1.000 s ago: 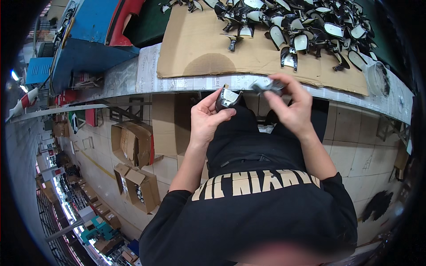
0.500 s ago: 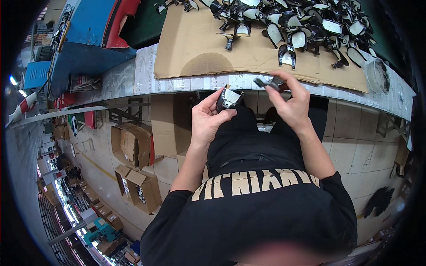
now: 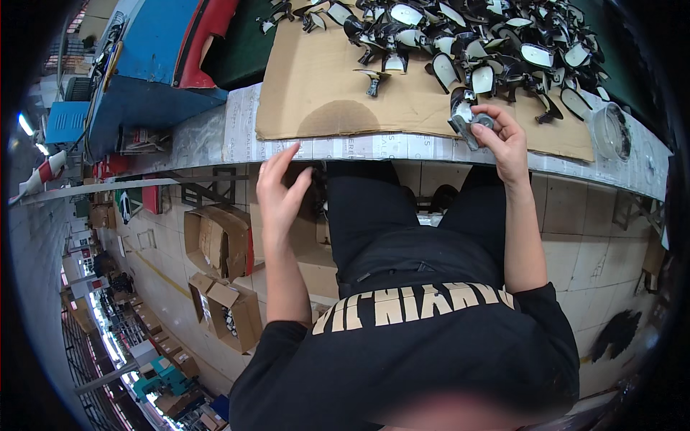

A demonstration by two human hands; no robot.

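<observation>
right hand (image 3: 505,147): thumb and fingers pinched on grey tool (image 3: 463,131), right of upper center; tool long axis slants upper left to lower right, metallic-looking surface; left hand (image 3: 280,194): fingers spread, released, left of center; glossy black-and-white curved parts (image 3: 483,79) heaped on flat cardboard (image 3: 309,86), upper right

Parts (image 3: 483,80) are kinda heaped far right on the cardboard (image 3: 305,82), a tub (image 3: 611,133) is parked just right of it, boxes (image 3: 249,313) are plonked floor-left.
</observation>
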